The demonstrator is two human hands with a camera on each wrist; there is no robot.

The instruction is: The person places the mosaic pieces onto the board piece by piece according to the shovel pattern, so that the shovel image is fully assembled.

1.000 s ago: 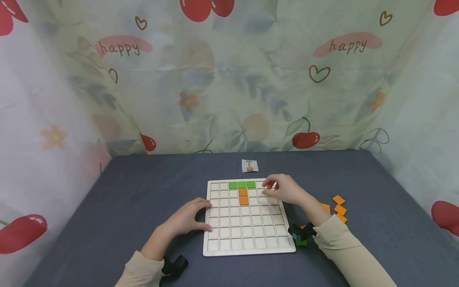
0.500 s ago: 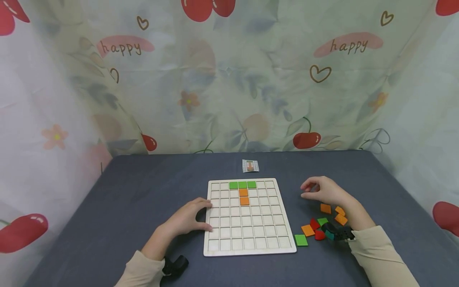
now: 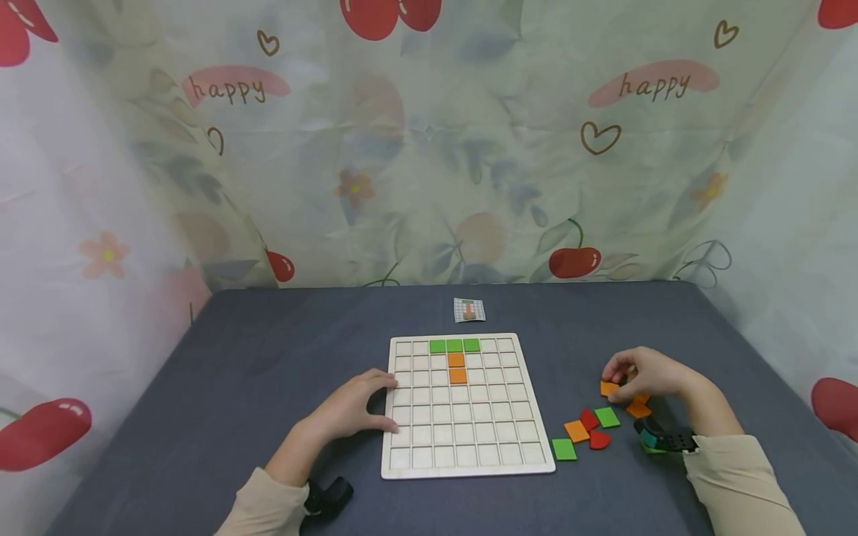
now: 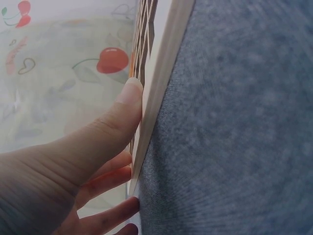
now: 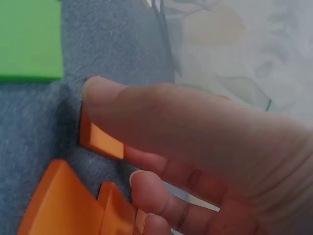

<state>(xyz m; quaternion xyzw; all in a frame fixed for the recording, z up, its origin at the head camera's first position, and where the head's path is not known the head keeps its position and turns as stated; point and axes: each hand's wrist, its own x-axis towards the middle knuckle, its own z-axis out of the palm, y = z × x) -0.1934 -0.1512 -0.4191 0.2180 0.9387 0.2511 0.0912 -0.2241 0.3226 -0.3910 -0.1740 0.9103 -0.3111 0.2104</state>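
In the head view my left hand [image 3: 351, 406] rests at the left edge of a white grid board [image 3: 415, 471], thumb and fingers spread apart. The left wrist view shows its thumb against the board's rim [image 4: 157, 81]. Three green tiles [image 3: 454, 345] fill cells in the board's top row, with two orange tiles [image 3: 457, 368] in a column under the middle one. To the right of the board, my right hand [image 3: 653, 372] pinches an orange tile [image 5: 105, 139] between thumb and fingers, on or close to the cloth; the fingers partly hide it.
Beside the board's lower right lie a green tile [image 3: 564, 450], an orange tile [image 3: 576, 431], red pieces [image 3: 599, 440] and another green tile [image 3: 607, 417]. More orange tiles [image 3: 639, 407] sit under the right hand. A small printed card [image 3: 469, 310] lies behind the board on the dark cloth [image 3: 302, 335].
My right hand has left the board's upper right, moved right and down to the loose tiles, and taken hold of an orange tile. The left hand and the tiles on the board stay put.
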